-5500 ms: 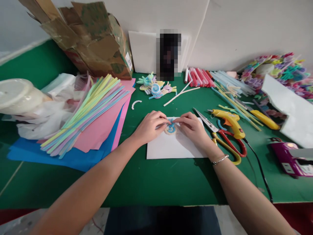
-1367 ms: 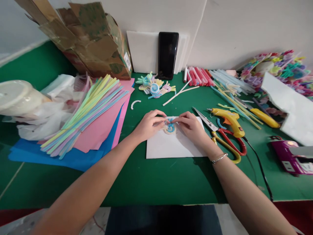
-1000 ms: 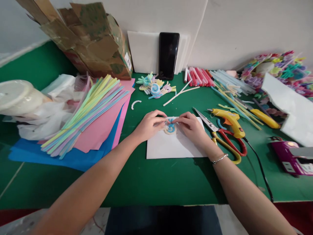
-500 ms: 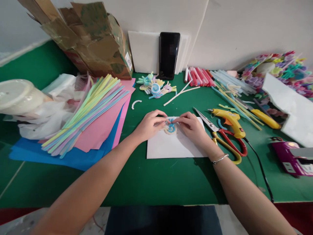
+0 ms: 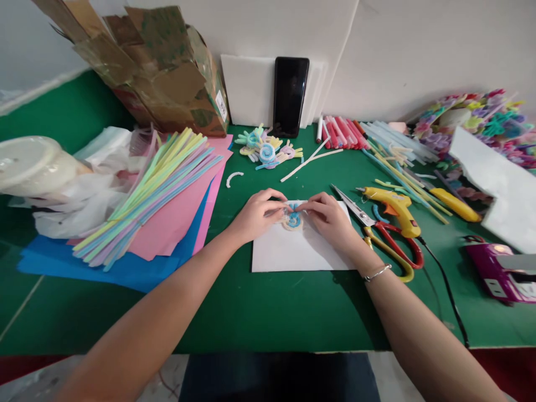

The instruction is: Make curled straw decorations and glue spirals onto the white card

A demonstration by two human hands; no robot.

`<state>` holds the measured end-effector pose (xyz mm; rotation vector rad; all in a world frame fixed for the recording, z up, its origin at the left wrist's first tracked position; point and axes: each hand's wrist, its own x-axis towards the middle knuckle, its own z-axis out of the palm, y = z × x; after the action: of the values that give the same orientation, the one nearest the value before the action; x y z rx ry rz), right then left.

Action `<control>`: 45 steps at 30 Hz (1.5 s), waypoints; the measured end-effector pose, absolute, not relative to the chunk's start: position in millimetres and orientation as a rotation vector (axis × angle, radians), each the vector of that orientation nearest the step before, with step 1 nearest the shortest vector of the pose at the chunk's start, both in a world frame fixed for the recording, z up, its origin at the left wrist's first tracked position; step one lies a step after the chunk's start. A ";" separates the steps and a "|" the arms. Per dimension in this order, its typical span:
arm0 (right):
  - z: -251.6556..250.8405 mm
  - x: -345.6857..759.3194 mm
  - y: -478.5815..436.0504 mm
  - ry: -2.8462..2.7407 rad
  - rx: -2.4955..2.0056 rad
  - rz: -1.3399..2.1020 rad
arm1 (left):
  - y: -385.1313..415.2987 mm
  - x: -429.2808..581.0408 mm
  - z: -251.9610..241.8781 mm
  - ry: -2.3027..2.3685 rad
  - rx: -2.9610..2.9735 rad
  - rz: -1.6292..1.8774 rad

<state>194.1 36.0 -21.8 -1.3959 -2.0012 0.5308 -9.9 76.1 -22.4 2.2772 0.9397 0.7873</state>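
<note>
Both hands meet over a small coil of blue and cream fuzzy stem (image 5: 293,221), the left hand (image 5: 258,218) and the right hand (image 5: 329,220) each with thumb and forefinger closed on its upper edge, their tips nearly touching across the blue part. The exact grip is partly hidden by the fingers. Compared with 5.5 seconds ago, the hands have barely moved; the blue at the top now shows as upright strands between the fingertips, and a pale bit peeks out at the coil's left, beside the left fingers. The coil lies near the far edge of a white sheet (image 5: 288,254), which has stayed put. A bracelet (image 5: 379,272) circles the right wrist. Just right of the sheet are the scissors (image 5: 367,221), blades nearly together, then a yellow glue gun (image 5: 397,211) beside them, both unmoved. Beyond the sheet lie a short white curved piece (image 5: 233,176), a cluster of finished-looking coiled shapes (image 5: 267,153) and two crossing cream stems (image 5: 310,161). Behind them a phone (image 5: 291,97), masked by coarse blocks in the earliest view, now shows plainly, leaning upright. The bundle of pastel stems (image 5: 146,201) at left lies as before.
</note>
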 end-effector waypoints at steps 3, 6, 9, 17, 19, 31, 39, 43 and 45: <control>-21.8 194.0 36.0 -2.005 -1.397 0.527 | 76.0 -10.1 -22.2 0.949 2.282 0.775; -21.6 194.4 36.0 -2.006 -1.390 0.526 | 76.1 -10.2 -22.4 0.944 2.281 0.774; -21.6 194.6 36.0 -2.008 -1.390 0.529 | 76.2 -10.3 -23.0 0.944 2.279 0.779; -21.4 194.0 36.0 -2.001 -1.398 0.534 | 76.0 -10.2 -22.8 0.947 2.268 0.781; -21.0 194.0 35.9 -2.003 -1.397 0.536 | 76.2 -10.0 -22.9 0.943 2.270 0.786; -23.0 194.7 36.6 -1.997 -1.379 0.528 | 75.8 -10.3 -22.9 0.952 2.270 0.765; -22.3 194.3 36.2 -1.998 -1.397 0.527 | 76.6 -10.4 -23.7 0.936 2.278 0.786; -22.3 194.6 36.7 -2.002 -1.395 0.536 | 76.7 -10.2 -24.1 0.934 2.275 0.790; -22.7 194.9 36.8 -2.000 -1.391 0.534 | 76.5 -10.2 -24.3 0.935 2.273 0.791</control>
<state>194.9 36.8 -22.7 -1.3907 -2.0005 0.5341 -10.2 76.5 -24.3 2.2729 0.9353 0.7906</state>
